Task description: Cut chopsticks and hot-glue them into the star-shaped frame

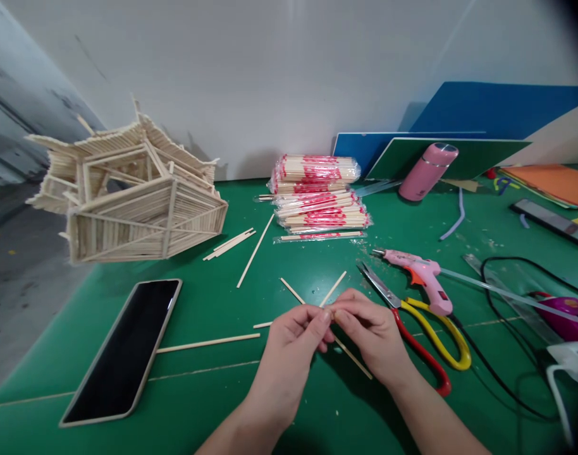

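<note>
Green tabletop (213, 404), glossy, scattered with small pale bits, thin pale lines across it. Pale wall (232, 76) behind; gray, stained floor (9, 253) at far left. Blue board (502, 110) and green board (483, 155) lean at back right, pink flask (426, 174) tilted in view before them. Wooden stick model (147, 208) at back left, phone (122, 347) nearer; wrapped stick bundles (322, 196) at back center.

Thin sticks at front center, around and under both hands. Upper-right stick (334, 288): long axis slants, far end up-right, near end going in at the fingertips. Lower-right stick (354, 358): points down-right, away from the hands; lines up with upper-left stick (291, 289), but the middle is covered, can't tell if it's one piece.

Left hand (291, 347) and right hand (377, 335): thumb and fingers together on each, tips meeting; can't tell what's pinched. Scissors (393, 300) and pink glue gun (424, 272) lie right of the hands.
</note>
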Available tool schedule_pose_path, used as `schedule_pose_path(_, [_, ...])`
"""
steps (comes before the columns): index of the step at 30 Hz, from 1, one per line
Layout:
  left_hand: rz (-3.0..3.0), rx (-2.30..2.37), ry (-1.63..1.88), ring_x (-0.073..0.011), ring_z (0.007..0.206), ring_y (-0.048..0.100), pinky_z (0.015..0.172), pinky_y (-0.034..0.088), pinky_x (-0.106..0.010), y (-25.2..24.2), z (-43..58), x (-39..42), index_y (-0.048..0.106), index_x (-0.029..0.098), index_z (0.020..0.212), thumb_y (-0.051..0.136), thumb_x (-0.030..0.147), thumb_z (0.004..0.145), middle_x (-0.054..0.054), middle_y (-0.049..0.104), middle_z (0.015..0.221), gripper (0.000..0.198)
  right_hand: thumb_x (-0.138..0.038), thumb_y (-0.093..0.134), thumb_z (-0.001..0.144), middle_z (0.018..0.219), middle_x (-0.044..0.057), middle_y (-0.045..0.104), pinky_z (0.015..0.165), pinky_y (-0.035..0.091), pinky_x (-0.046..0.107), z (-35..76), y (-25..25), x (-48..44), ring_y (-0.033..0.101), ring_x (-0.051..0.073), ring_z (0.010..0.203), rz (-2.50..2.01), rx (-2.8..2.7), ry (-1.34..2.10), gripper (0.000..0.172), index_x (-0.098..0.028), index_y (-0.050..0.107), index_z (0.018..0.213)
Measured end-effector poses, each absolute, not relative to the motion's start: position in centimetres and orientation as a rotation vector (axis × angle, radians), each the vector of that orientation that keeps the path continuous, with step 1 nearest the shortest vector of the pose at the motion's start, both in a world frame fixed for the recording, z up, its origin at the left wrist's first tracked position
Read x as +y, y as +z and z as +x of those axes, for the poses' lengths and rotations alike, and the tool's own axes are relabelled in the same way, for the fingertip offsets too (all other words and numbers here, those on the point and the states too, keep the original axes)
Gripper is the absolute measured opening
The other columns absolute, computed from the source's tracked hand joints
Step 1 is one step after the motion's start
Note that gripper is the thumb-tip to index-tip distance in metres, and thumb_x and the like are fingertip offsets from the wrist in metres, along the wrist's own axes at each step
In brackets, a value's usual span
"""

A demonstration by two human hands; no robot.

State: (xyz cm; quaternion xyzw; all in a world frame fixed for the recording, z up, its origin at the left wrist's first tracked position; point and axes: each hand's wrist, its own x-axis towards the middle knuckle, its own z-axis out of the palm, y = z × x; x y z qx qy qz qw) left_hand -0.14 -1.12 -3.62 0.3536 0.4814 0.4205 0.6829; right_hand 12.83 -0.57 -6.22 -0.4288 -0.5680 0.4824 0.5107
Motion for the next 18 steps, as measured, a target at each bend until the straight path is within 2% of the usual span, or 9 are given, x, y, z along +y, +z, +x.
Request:
schedule_pose_path(4, [0.668, 1.064, 0.957, -0.007, 0.053, 0.041, 0.053, 0.032, -0.02, -3.9, -0.3, -1.3, 0.057, 0.013, 0.061, 0.061, 0.026, 0.069, 0.002, 0.052, 0.054, 0.016, -0.018, 0.056, 0.077, 0.074, 0.001, 0.059, 0.063, 0.045, 0.027, 12.9, -6.2, -0.8, 0.054, 0.013, 0.072, -1.03, -1.506, 1.035, 0.018, -0.026, 0.067, 0.089])
schedule_pose_path(8, [0.53, 0.959, 0.939, -0.0066, 0.054, 0.042, 0.054, 0.032, -0.02, -4.2, -0.6, -1.4, 0.057, 0.013, 0.062, 0.062, 0.025, 0.069, 0.002, 0.051, 0.055, 0.015, -0.02, 0.048, 0.082, 0.077, 0.002, 0.059, 0.064, 0.044, 0.027, 12.9, -6.2, -1.0, 0.054, 0.013, 0.073, -1.052, -1.5, 1.011, 0.02, -0.024, 0.065, 0.093])
schedule_pose_path(13, [0.493, 0.912, 0.917, -0.007, 0.055, 0.042, 0.054, 0.032, -0.019, -4.4, -1.0, -1.7, 0.056, 0.014, 0.064, 0.062, 0.025, 0.069, 0.002, 0.051, 0.057, 0.014, -0.026, 0.044, 0.084, 0.066, 0.0, 0.053, 0.054, 0.04, 0.024, 13.0, -6.3, -0.9, 0.05, 0.011, 0.061, -1.093, -1.397, 1.004, 0.022, -0.022, 0.065, 0.09])
schedule_pose_path(18, [0.593, 1.028, 0.881, -0.0067, 0.053, 0.036, 0.052, 0.029, -0.019, -3.3, -1.6, -2.3, 0.049, 0.015, 0.06, 0.059, 0.024, 0.069, 0.003, 0.046, 0.054, 0.016, -0.027, 0.044, 0.084, 0.061, -0.002, 0.049, 0.055, 0.037, 0.024, 13.3, -6.8, -0.7, 0.047, 0.011, 0.059, -1.126, -1.301, 0.949, 0.021, -0.021, 0.065, 0.088])
